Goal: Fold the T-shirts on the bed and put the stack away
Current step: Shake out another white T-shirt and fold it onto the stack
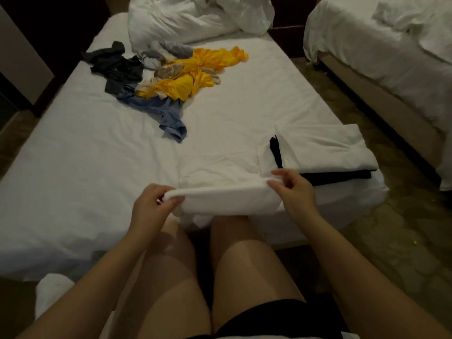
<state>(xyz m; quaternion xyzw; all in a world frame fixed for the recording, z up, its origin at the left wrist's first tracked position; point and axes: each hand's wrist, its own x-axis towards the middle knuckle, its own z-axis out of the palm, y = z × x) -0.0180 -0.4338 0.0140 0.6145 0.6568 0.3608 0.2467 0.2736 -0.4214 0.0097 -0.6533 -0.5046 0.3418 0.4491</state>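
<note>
the white t-shirt (220, 195) lies at the near edge of the bed (73, 167), partly folded – its near part is raised as a thick, rolled-looking fold, and the rest spreads flat on the sheet behind it. the cloth is plain white and hard to tell from the sheet where it lies flat.

the left hand (152, 204) grips the left end of that fold, with fingers curled over the top and thumb beneath. the right hand (294, 189) pinches the right end between thumb and forefinger, its other fingers lifted and loosely spread.

at the near right corner of the bed sits a stack – a folded white shirt (325, 148) on top of a folded black shirt (342, 177). toward the far left of the bed lies a loose heap of clothes: a yellow shirt (195, 69), a blue shirt (159, 111) and a dark garment (115, 67), touching and overlapping. a crumpled white duvet (195, 18) is bunched at the far edge.
</note>
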